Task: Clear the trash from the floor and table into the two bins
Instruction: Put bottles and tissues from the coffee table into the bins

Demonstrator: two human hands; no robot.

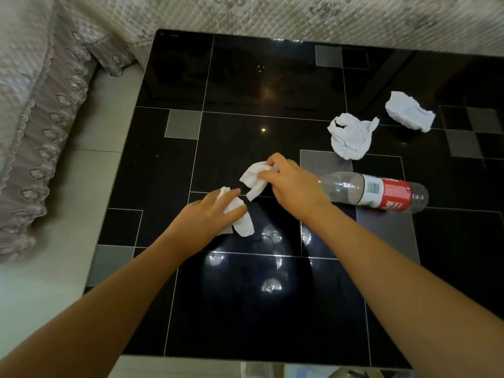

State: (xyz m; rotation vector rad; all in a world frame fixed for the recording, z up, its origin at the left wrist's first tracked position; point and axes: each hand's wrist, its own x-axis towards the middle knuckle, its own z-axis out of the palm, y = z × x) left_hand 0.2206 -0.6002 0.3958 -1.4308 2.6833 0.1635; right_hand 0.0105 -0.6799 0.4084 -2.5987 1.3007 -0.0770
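Black glass with thin silver lines and a few grey squares makes up the surface [245, 309], and lamp glare shines off its near part between the person's two bare forearms. Just past that glare the left hand [210, 216] lies over a crumpled white tissue [242, 222], its grip curled round the wad, the paper's loose end spilling out to the right onto the glass. A little farther on, the right hand [294, 186] pinches a second tissue [253, 180] between thumb and fingers, the paper hanging down to the left with its lower tip close to the left hand's fingertips. Right behind the right wrist, a clear plastic bottle [379, 192] with a red label lies on its side, neck toward the hand. Beyond it, two more wads rest on the glass well apart from the hands: a loose, open tissue wad [350, 136] and, farther right, a tighter paper ball [409, 111]. At the back and along the left edge stands a sofa [272, 12] under a quilted, lace-trimmed cover, with pale floor [68, 214] showing between it and the glass.
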